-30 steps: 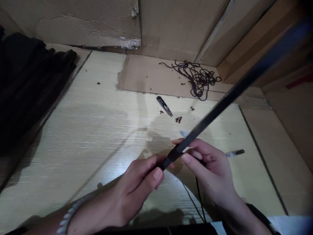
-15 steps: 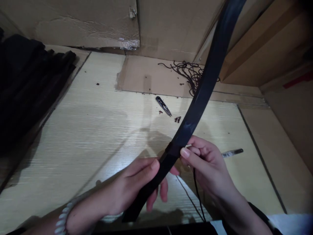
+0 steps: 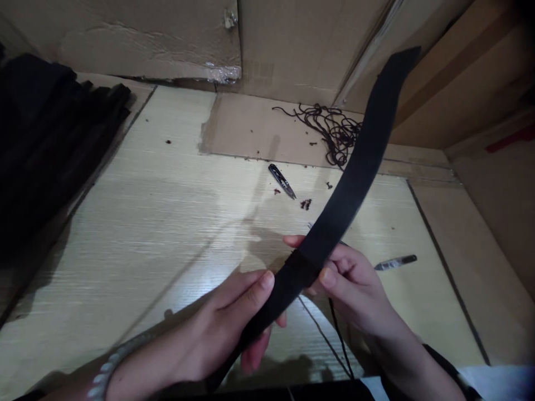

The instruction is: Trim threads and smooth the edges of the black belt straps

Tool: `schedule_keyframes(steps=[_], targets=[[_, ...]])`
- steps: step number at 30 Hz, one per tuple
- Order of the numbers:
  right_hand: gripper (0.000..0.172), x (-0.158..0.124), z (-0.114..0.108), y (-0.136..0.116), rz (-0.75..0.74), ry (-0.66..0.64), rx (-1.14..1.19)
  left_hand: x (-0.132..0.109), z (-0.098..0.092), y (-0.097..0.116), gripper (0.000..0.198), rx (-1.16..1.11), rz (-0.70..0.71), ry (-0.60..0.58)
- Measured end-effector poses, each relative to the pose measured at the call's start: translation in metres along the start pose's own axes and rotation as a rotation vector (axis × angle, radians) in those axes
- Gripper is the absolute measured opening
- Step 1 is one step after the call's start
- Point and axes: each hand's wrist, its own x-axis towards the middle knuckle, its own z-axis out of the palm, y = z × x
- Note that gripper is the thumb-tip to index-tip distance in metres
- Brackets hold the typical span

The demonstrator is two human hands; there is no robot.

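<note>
A long black strap [image 3: 351,184] runs from my lap up to the upper right, its free end in the air near the cardboard wall. My left hand [image 3: 225,328] grips its lower part, thumb on top and fingers curled beneath. My right hand [image 3: 346,284] pinches the strap just above a seam, and a thin black thread [image 3: 336,328] hangs down from this hand. Both hands hover over the pale wooden table [image 3: 159,223].
Small thread snips [image 3: 282,181] lie on the table beyond my hands, and a silver tool [image 3: 395,260] lies to the right. A tangle of dark cord [image 3: 334,133] rests on cardboard at the back. Black folded material [image 3: 45,145] is stacked at the left. Cardboard walls [image 3: 301,44] close the back and right.
The strap has turned from edge-on to flat face up and swung lower to the right, so its free end now shows. My left hand slid lower along it; my right hand stayed near the seam.
</note>
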Motion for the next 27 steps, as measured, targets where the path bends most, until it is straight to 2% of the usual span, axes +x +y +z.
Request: schedule_keyframes(steps=[3, 5, 6, 9, 11, 13, 16, 21, 27], targets=[[0.026, 0.0, -0.002, 0.002, 0.001, -0.045, 0.048, -0.001, -0.005, 0.001, 0.064, -0.019, -0.042, -0.151], [0.022, 0.001, -0.001, 0.002, -0.015, -0.01, 0.046, 0.0, -0.007, 0.001, 0.057, 0.07, 0.053, -0.14], [0.021, 0.002, 0.0, 0.002, -0.023, 0.012, 0.044, 0.001, -0.006, 0.0, 0.049, 0.157, 0.127, -0.065], [0.018, 0.005, 0.004, 0.001, -0.054, 0.098, 0.037, 0.005, -0.003, -0.002, 0.029, 0.489, 0.332, 0.257], [0.012, 0.008, 0.007, 0.001, -0.077, 0.153, 0.037, 0.007, -0.002, -0.003, 0.025, 0.645, 0.415, 0.338], [0.01, 0.008, 0.009, 0.002, -0.089, 0.184, 0.043, 0.007, -0.001, -0.004, 0.03, 0.702, 0.474, 0.317], [0.016, 0.005, 0.009, 0.005, -0.074, 0.187, 0.069, 0.005, 0.0, -0.002, 0.036, 0.674, 0.512, 0.251], [0.01, 0.001, 0.006, 0.005, -0.032, 0.136, 0.154, 0.004, 0.002, 0.001, 0.039, 0.462, 0.431, 0.117], [0.005, 0.006, 0.01, 0.001, 0.019, 0.135, 0.281, 0.007, 0.004, -0.007, 0.037, 0.311, 0.397, 0.093]])
